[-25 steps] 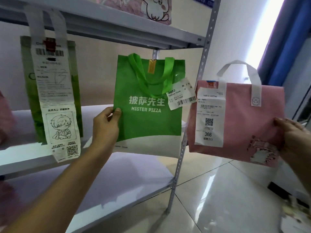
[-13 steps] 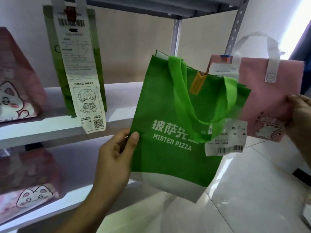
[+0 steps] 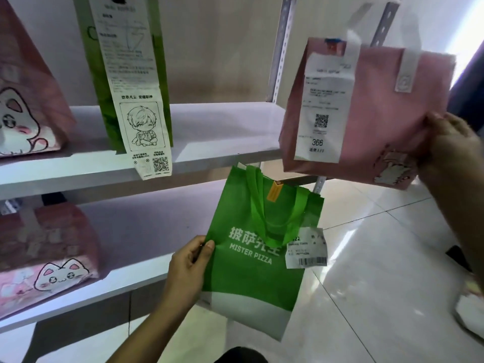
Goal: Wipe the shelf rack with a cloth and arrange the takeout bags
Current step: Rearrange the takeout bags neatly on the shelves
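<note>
Left hand [image 3: 190, 268]: clamped, thumb over fingers, on the left edge of the green pizza bag [image 3: 258, 260], held off the lower shelf [image 3: 125, 279].
Right hand [image 3: 455, 150]: clamped on the pink bag [image 3: 372, 111], held beside the upper shelf [image 3: 209, 132].
Risk: either edge grip is judged liable to slip; loose receipts could be snagged on the rack upright [image 3: 277, 48].

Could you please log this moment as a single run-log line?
left hand: holds green Mister Pizza bag | right hand: holds pink bag | both bags off shelf rack
</note>
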The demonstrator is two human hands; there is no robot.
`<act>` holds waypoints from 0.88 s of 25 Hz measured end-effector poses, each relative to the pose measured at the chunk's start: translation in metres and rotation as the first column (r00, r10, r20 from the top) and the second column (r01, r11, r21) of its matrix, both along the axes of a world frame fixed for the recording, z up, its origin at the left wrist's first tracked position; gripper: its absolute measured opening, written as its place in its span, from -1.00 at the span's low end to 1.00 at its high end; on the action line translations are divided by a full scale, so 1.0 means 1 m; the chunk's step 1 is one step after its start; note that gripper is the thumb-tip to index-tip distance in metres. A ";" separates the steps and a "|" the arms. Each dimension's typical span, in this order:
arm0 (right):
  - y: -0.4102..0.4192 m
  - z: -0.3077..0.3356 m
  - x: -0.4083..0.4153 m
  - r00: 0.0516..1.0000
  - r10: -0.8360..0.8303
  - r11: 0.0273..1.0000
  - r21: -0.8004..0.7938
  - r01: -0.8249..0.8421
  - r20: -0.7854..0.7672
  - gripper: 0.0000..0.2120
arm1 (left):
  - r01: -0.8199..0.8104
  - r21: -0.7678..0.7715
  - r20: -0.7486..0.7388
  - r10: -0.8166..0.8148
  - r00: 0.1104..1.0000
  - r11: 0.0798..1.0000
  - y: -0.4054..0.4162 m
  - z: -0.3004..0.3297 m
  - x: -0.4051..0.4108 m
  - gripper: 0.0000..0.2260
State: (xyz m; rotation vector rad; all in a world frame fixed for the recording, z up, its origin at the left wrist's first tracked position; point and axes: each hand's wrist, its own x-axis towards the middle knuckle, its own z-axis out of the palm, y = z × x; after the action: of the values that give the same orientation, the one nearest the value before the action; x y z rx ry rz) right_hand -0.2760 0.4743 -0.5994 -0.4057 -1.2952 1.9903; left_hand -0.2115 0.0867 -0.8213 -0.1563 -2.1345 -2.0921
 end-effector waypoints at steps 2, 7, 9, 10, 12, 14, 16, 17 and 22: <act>-0.036 0.008 0.004 1.000 0.018 0.998 0.064 -0.019 0.022 -0.92 | -0.011 -0.030 0.025 0.012 1.000 0.999 -0.002 -0.015 -0.005 -0.82; -0.094 0.011 -0.038 0.984 0.166 0.984 0.060 -0.170 0.066 -0.85 | -0.051 -0.012 0.049 0.052 0.997 0.999 0.001 -0.044 -0.016 -0.82; -0.111 0.012 -0.053 0.979 0.189 0.979 0.066 -0.194 0.072 -0.89 | -0.075 -0.016 0.049 0.075 0.996 0.997 0.002 -0.050 -0.022 -0.82; -0.118 0.013 -0.060 0.977 0.201 0.976 0.072 -0.205 0.069 -0.91 | -0.087 -0.015 0.049 0.088 0.995 0.996 0.002 -0.054 -0.025 -0.83; -0.133 0.014 -0.072 0.975 0.213 0.972 0.084 -0.217 0.057 -0.93 | -0.108 -0.014 0.044 0.109 0.993 0.994 0.001 -0.059 -0.031 -0.84; -0.147 0.014 -0.084 0.970 0.236 0.965 0.104 -0.240 0.054 -0.96 | -0.127 -0.016 0.037 0.128 0.991 0.992 0.001 -0.062 -0.037 -0.83; -0.160 0.013 -0.095 0.971 0.221 0.957 0.173 -0.233 0.086 -0.91 | -0.152 -0.010 0.037 0.152 0.988 0.988 0.002 -0.064 -0.042 -0.83; -0.166 0.013 -0.100 0.972 0.213 0.948 0.217 -0.231 0.103 -0.88 | -0.166 0.001 0.039 0.166 0.985 0.986 0.001 -0.066 -0.045 -0.83; -0.188 -0.006 -0.115 0.979 0.149 0.912 0.363 -0.191 0.139 -0.79 | -0.243 0.030 0.059 0.241 0.969 0.969 0.001 -0.074 -0.055 -0.79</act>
State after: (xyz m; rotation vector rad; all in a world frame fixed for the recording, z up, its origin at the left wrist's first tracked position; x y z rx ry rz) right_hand -0.3906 0.2864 -0.6059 -0.2229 -1.7927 1.8180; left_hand -0.2668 0.0878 -0.8955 0.1612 -2.0255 -2.0132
